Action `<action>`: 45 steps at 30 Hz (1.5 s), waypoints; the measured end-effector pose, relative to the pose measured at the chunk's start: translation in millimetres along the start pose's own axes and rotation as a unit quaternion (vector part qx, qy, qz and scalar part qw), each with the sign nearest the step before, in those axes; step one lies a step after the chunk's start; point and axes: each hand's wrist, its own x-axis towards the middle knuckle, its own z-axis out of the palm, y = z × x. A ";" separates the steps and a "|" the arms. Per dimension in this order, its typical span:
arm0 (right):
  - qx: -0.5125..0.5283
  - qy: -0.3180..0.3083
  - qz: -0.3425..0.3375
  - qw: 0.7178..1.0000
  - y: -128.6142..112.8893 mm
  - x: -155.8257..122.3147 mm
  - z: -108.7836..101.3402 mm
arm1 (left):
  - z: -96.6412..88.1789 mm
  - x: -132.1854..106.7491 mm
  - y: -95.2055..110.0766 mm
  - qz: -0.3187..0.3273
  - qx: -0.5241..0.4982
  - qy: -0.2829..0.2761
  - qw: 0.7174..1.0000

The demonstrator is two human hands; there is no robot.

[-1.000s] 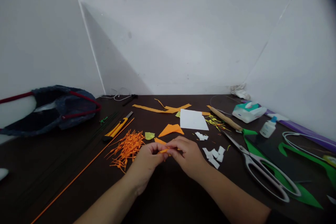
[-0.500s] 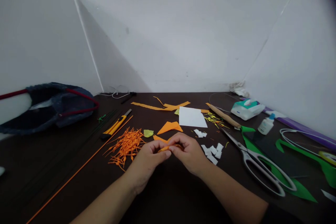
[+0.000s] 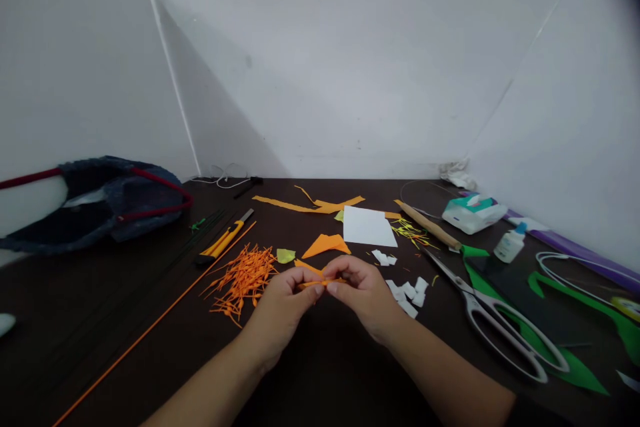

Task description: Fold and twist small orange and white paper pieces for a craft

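Observation:
Over the near middle of the dark table, my left hand (image 3: pixel 286 303) and my right hand (image 3: pixel 369 295) meet tip to tip. Both are closed in a pinch on a thin strip of orange crepe paper (image 3: pixel 326 283), which runs between the thumbs and is partly covered by the fingers. Just behind the fingertips lies another orange paper piece (image 3: pixel 306 267), with a larger orange scrap (image 3: pixel 327 244) farther back. Left of my left hand is a heap of thin orange twisted pieces (image 3: pixel 246 277), several with small bulges. White paper bits (image 3: pixel 409 293) lie right of my right hand.
Large scissors (image 3: pixel 493 317) lie on the right, near green paper (image 3: pixel 580 370), a glue bottle (image 3: pixel 511 243) and a tissue pack (image 3: pixel 473 212). A utility knife (image 3: pixel 224 239) and long orange stick (image 3: pixel 150 327) are at left. A white sheet (image 3: pixel 369 226) lies behind the hands.
Both hands keep their pinch on the orange strip; the fingers have shifted slightly and the strip now shows straighter between the thumbs. The whole view has moved a little.

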 end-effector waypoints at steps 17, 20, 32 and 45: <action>-0.148 0.001 -0.076 0.986 2.0 1.0 0.4 | -13.3 -4.3 8.2 0.018 -0.059 -0.048 0.997; -0.174 -0.004 -0.092 0.980 1.9 0.9 0.5 | -15.1 -3.8 7.6 0.028 -0.014 -0.071 0.997; -0.173 0.012 -0.076 0.982 4.7 5.4 -14.5 | -17.5 -2.7 6.7 0.075 0.221 -0.013 0.972; -0.285 -0.070 -0.215 0.932 -6.1 0.4 -6.3 | -15.6 -4.1 3.8 0.134 0.312 0.019 0.940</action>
